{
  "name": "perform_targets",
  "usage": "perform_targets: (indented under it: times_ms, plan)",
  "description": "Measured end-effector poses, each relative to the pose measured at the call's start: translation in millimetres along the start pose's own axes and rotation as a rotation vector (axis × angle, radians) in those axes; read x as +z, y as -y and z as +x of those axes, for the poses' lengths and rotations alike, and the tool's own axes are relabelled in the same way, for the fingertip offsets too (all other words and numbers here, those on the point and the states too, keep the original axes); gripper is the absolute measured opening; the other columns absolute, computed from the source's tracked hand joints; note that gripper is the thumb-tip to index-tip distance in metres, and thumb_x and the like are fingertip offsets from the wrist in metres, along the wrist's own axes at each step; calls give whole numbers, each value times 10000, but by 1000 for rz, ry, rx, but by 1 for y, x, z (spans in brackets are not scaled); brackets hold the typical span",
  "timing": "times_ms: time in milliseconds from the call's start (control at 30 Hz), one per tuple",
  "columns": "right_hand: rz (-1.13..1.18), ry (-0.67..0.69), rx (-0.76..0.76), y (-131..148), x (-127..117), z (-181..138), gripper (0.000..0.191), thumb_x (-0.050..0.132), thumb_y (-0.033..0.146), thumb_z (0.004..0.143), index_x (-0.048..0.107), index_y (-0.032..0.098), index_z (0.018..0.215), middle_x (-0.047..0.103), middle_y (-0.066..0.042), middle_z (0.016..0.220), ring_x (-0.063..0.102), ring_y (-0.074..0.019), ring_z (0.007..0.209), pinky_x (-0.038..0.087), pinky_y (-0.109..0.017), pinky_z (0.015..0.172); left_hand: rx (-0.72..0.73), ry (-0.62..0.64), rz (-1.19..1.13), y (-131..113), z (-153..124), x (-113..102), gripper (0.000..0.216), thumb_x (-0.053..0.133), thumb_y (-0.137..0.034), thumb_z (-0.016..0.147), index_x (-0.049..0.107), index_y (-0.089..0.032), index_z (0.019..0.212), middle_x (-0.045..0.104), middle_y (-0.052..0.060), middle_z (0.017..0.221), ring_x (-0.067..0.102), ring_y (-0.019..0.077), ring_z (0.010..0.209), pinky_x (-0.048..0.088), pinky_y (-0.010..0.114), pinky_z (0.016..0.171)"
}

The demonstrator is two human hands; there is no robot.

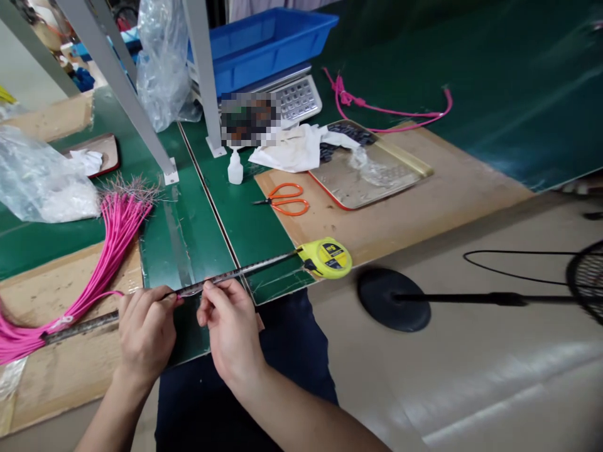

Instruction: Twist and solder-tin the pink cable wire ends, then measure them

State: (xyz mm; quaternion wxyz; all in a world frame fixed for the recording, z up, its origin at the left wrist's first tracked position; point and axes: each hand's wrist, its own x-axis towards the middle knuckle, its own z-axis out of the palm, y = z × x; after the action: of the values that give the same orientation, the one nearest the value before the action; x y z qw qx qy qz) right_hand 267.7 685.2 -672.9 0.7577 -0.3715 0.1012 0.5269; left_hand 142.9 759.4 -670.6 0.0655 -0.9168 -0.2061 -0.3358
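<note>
Along the table's front edge, a yellow tape measure lies with its dark blade drawn out to the left. My left hand is closed over the blade, pinching a single pink cord whose tip shows by the fingertips. Just right of it, my right hand has thumb and forefinger pressed together at the blade. What that pinch holds, perhaps fine threads at the cord's end, is too small to make out. A thick bundle of pink cords with frayed ends lies to the left.
Orange-handled scissors, a small white bottle and a tray with white cloth sit beyond. Behind them are a scale and blue bin. Metal posts rise from the table. A black round stand base stands right.
</note>
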Motion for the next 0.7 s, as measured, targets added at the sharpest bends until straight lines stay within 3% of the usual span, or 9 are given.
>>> perform_targets:
  times_ms: [467, 700]
  plan:
    - [8, 10, 12, 1, -1, -1, 349, 896, 377, 705, 599, 197, 737, 573, 64, 573, 510, -76, 496, 395, -193, 482, 12, -1, 6, -1, 1, 0, 276, 732, 47, 889, 600, -191, 932, 762, 96, 880, 627, 205, 742, 412, 355, 728]
    - [-98, 40, 39, 5, -8, -7, 369, 916, 369, 688, 636, 179, 836, 648, 45, 675, 586, -85, 549, 479, -194, 502, 3, 9, 4, -1, 1, 0, 281, 713, 57, 900, 587, -193, 929, 757, 96, 881, 611, 202, 752, 399, 355, 733]
